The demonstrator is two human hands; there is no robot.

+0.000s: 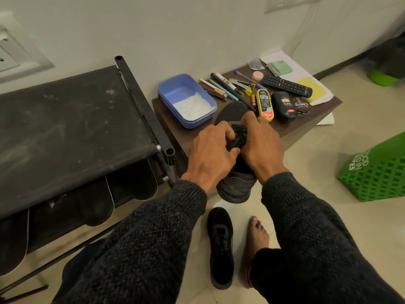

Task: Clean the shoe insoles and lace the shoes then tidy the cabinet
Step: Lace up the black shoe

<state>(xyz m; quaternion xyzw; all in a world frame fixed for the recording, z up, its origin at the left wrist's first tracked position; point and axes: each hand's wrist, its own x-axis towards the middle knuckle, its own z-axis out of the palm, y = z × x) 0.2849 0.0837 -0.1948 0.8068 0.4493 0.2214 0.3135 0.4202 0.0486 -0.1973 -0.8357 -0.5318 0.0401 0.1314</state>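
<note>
Head view, looking down. Both hands meet over a black shoe (236,183) held at the near edge of a low brown table (291,126). The shoe's long axis runs away from the person: heel toward the camera and hanging past the table edge, toe under the hands toward the wall. The left hand (210,154) has its fingers curled into the shoe's top, thumb pressed in by the black lace (238,137). The right hand (260,145) has its fingers bent over the front of the shoe, pinching at the same lace area; what exactly each fingertip holds cannot be made out.

A dark insole (232,111) lies flat on the table just beyond the hands, rounded toe end toward the wall. A second black shoe (220,246) sits on the floor, long axis also running toward the table, beside a bare foot (255,242).

On the table: a blue tub (186,99) with white powder, pens, a yellow polish bottle (265,105), polish tins, a remote (287,85). A black rack (72,128) stands to the left with dark shoes under it. A green bag (377,172) lies on the floor at right.
</note>
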